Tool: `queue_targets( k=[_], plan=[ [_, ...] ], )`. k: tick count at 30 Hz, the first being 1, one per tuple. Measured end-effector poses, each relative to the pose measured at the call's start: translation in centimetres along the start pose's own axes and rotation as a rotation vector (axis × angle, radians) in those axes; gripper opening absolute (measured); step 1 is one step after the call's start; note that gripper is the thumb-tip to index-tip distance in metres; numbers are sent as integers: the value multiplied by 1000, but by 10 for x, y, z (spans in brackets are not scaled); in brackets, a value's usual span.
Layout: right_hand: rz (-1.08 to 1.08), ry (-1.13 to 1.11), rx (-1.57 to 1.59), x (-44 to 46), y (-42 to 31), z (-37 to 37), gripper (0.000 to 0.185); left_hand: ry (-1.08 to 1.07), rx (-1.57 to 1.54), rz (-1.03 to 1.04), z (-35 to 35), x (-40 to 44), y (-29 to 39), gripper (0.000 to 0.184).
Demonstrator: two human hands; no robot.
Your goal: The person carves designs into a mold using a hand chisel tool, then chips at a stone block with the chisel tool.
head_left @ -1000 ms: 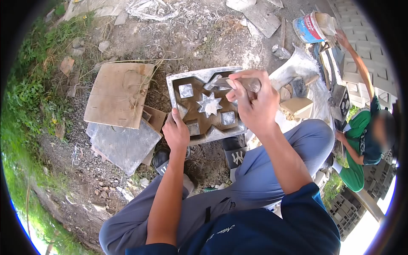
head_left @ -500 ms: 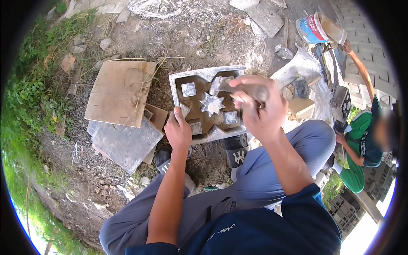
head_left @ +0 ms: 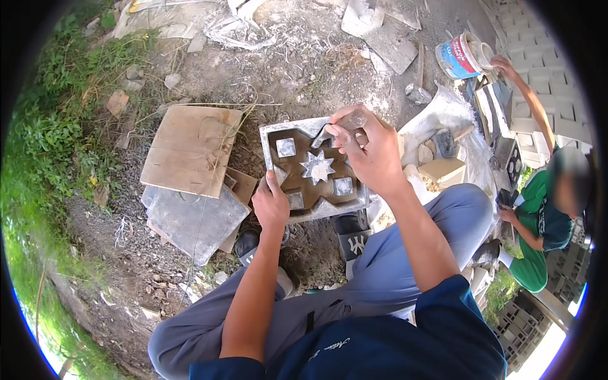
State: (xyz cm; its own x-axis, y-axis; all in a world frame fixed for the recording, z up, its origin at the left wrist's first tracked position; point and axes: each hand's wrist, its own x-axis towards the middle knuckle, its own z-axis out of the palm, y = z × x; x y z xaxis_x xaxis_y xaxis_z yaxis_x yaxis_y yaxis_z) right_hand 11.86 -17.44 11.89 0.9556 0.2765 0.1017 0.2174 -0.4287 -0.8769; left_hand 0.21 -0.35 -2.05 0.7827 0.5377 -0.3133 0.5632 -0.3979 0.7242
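Observation:
A square, pale-rimmed mould (head_left: 277, 128) stands tilted in front of me, with an eight-pointed star (head_left: 316, 166) in its middle and square blocks around it. My left hand (head_left: 271, 204) grips its left rim, the thumb lying over the edge. Above the mould's upper right part, my right hand (head_left: 373, 149) is closed around a small grey tool (head_left: 323, 135). The tool's end points down into the mould beside the star. Fingers cover most of it, so its exact kind is unclear.
Left of the mould lie a wooden board (head_left: 190, 152) and a grey slab (head_left: 196, 218). On the right, a whitish sheet (head_left: 453, 114) carries rubble. Behind it stands a paint bucket (head_left: 457, 58); a co-worker's hand (head_left: 502, 67) reaches a container there.
My right hand has come down and left, closer to the mould's upper edge, with the grey tool. My left hand keeps its grip. The co-worker's container has tipped at the bucket.

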Motion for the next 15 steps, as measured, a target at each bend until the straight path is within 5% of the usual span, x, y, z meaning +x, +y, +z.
queue_targets(
  k=[6,9,15],
  plan=[
    [-106,144,-183,1,-17,-11,10,-8,33,-5,-2,-2,2,62],
    [-70,79,254,-2,0,2,13,9,38,-2,0,-5,2,69],
    [-217,144,153,-10,-14,-1,14,7,112,-24,-2,-6,3,71]
  ],
)
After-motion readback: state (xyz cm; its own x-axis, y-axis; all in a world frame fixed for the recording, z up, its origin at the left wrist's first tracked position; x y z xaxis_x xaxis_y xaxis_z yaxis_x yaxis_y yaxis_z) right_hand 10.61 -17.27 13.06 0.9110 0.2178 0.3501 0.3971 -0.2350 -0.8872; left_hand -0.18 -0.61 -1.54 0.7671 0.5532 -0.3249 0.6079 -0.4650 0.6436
